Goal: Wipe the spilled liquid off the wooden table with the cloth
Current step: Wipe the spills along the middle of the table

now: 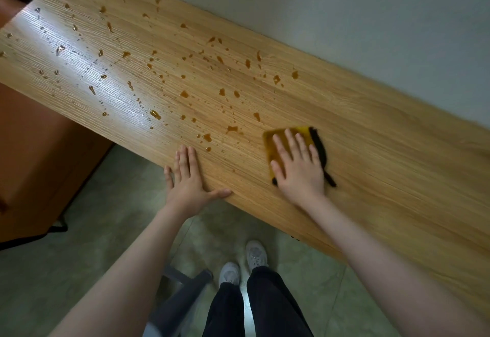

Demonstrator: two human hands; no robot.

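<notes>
Two hands on the table point(371, 167), both flat. Nearest, at the near edge: left hand point(189, 177), fingers point(185, 156) straight and close together, thumb out along the edge, holding nothing. Reads as a brace only.

Just beyond and to the right: right hand point(297, 167), palm down on the cloth point(275, 137). Fingers spread wide and straight, pressing, not curled round it. Cloth is yellow with a dark edge point(319, 151) showing on its right side; most of it lies under the palm.

Handling, as a judgement: cloth looks thin, soft and light, with no stiffness of its own. Likely to bunch or slide out if pushed by one corner, so the flat spread palm over its middle suits it best. Once soaked it may skid on the smooth table top.

Farther out and to the left: spilled liquid point(185, 94), amber drops and small puddles scattered across the wood toward the far left end, none yet under the cloth. Wood to the right of the cloth looks dry. Most of the wiping appears still to do.

Beyond the far edge: pale wall point(344, 5).
</notes>
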